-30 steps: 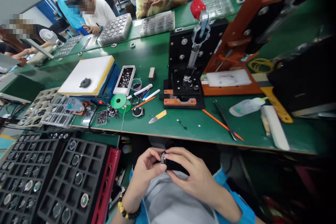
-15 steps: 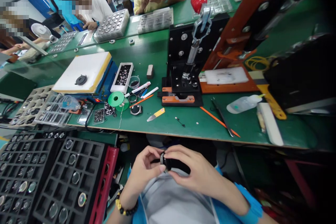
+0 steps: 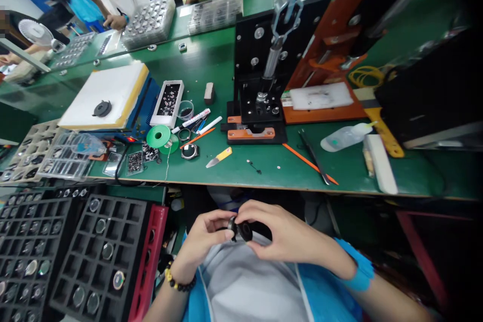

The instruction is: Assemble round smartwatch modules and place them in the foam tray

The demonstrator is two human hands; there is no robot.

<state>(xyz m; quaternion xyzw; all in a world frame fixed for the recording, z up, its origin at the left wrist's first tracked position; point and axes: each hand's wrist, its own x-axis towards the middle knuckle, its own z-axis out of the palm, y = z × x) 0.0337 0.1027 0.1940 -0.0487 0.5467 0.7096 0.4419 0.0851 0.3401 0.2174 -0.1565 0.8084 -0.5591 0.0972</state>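
Note:
Above my lap, in front of the table edge, my left hand (image 3: 213, 231) pinches a thin round watch part (image 3: 232, 226) that has a dark and metallic rim. Close beside it, my right hand (image 3: 269, 229) holds a black round piece (image 3: 245, 232) between thumb and fingers. The two pieces are very close together; whether they touch is not clear. On the green table (image 3: 226, 173) beyond lie a round watch (image 3: 189, 151), a small yellow-handled blade (image 3: 219, 158), tweezers (image 3: 314, 157) and an orange stick (image 3: 302, 158).
A black press (image 3: 260, 80) with a red knob stands on the table. A white-topped blue box (image 3: 109, 95), a green spool (image 3: 158, 137) and a clear bottle (image 3: 345, 137) are also there. Black foam trays (image 3: 101, 256) holding round parts lie at the left. People sit across the table.
The view has shifted, so the table items appear higher and further left. The black piece in my right hand has tilted and now shows its round face beside the thin part.

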